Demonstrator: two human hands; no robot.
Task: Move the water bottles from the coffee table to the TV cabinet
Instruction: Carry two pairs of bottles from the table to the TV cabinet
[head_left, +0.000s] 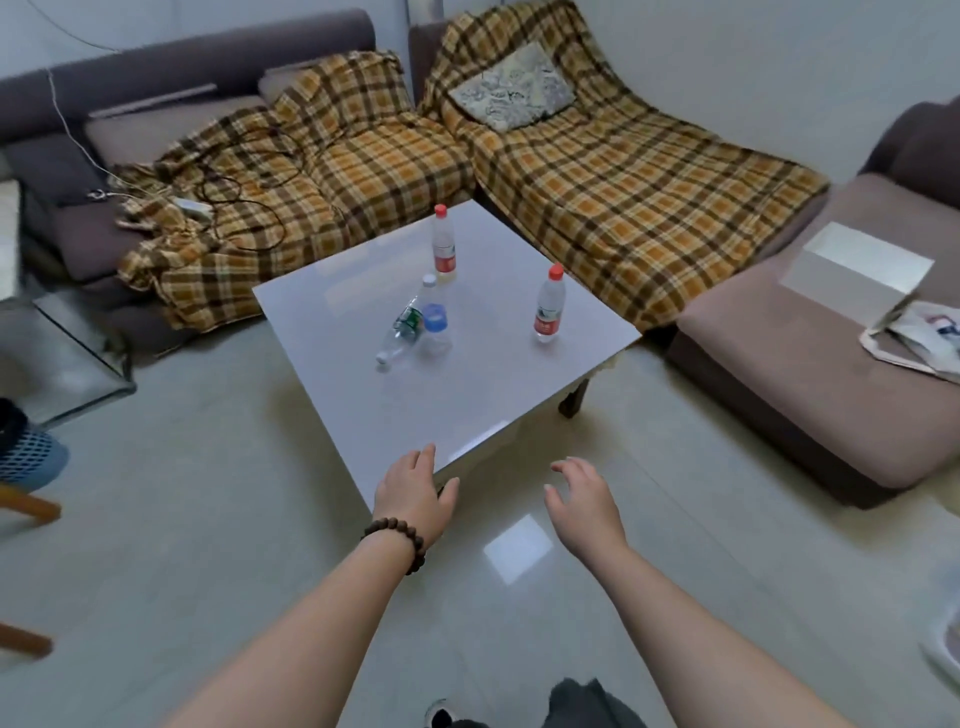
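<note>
On the table (467, 405), four bottles remain: two red-capped upright at 12 (444, 244) and 2 o'clock (548, 306), one blue-labelled upright (435, 319) touching one lying at centre (402, 330). Left hand (413, 493) and right hand (584, 499) hover at 6 o'clock, released and empty. Reaching into the touching pair risks rolling the lying bottle off or tipping its neighbour.

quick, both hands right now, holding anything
left hand: open, empty, above the coffee table corner
right hand: open, empty, above the floor
</note>
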